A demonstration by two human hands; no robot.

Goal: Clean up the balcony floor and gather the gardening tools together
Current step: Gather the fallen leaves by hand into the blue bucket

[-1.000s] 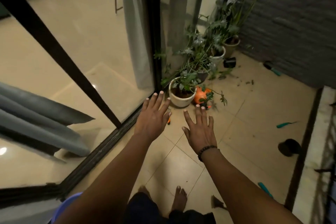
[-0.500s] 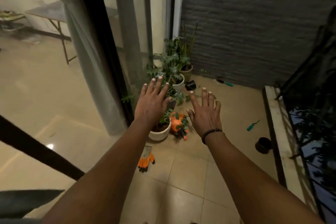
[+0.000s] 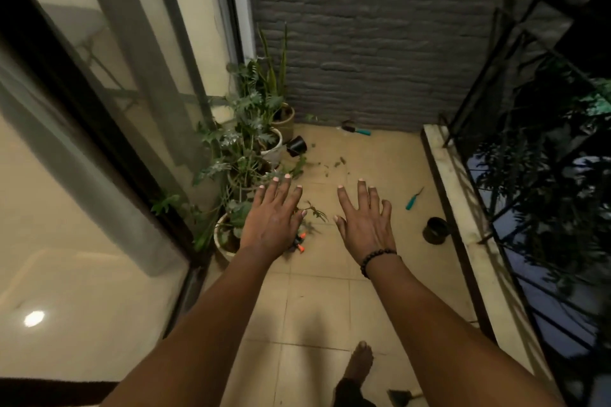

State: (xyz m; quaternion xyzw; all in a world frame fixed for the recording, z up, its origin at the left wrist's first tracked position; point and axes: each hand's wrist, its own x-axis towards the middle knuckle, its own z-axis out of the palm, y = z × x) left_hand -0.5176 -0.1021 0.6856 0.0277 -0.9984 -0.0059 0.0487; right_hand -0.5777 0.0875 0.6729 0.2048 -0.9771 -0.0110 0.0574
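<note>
Both my hands are stretched out in front of me above the tiled balcony floor (image 3: pixel 317 314), fingers spread, holding nothing. My left hand (image 3: pixel 272 218) hovers over the white pot (image 3: pixel 221 241) and hides most of an orange item, of which small orange tips (image 3: pixel 301 241) show. My right hand (image 3: pixel 363 221) wears a bead bracelet. A teal-handled tool (image 3: pixel 413 199) lies right of it. Another teal-handled tool (image 3: pixel 357 129) lies by the grey wall. Leaf scraps (image 3: pixel 334 164) are scattered on the tiles.
Potted plants (image 3: pixel 254 129) line the glass door (image 3: pixel 99 142) on the left. A tipped black pot (image 3: pixel 296 145) lies near them, another black pot (image 3: pixel 436 231) stands by the right curb. A black railing (image 3: pixel 529 142) bounds the right. My bare foot (image 3: pixel 358 362) and a dark tool (image 3: pixel 400 398) are below.
The view has swung right and pulled back, showing the wall and railing. My hands stay spread and empty; they have drifted slightly apart.
</note>
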